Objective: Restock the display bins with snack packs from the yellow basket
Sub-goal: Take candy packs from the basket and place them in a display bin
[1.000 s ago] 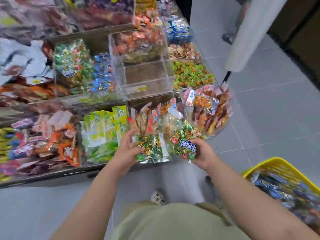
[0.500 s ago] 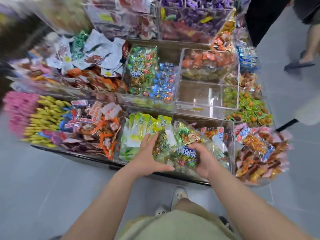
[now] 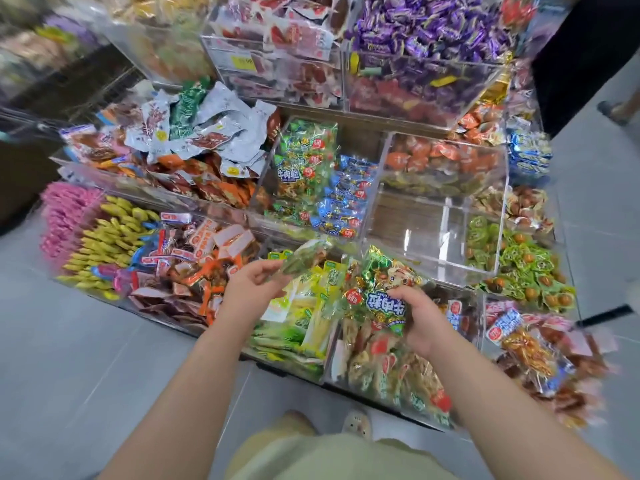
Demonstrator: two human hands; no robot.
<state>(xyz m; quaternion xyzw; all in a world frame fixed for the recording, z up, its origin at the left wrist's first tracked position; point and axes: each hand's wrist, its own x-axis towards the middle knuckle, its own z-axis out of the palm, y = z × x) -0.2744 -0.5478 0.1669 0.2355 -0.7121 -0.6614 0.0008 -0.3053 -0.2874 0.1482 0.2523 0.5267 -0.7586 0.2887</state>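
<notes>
Head view: both hands are holding green snack packs above the front bins (image 3: 327, 362), mid-restock.
The left hand (image 3: 251, 287) is pinching a blurred green pack (image 3: 301, 259); the right hand (image 3: 420, 318) is gripping a blue-labelled green pack (image 3: 379, 294). Matching packs are lying in the middle-row bin (image 3: 265, 178) just behind, so the next move is probably calling for a forward reach and a release there. The yellow basket is sitting out of view.
</notes>
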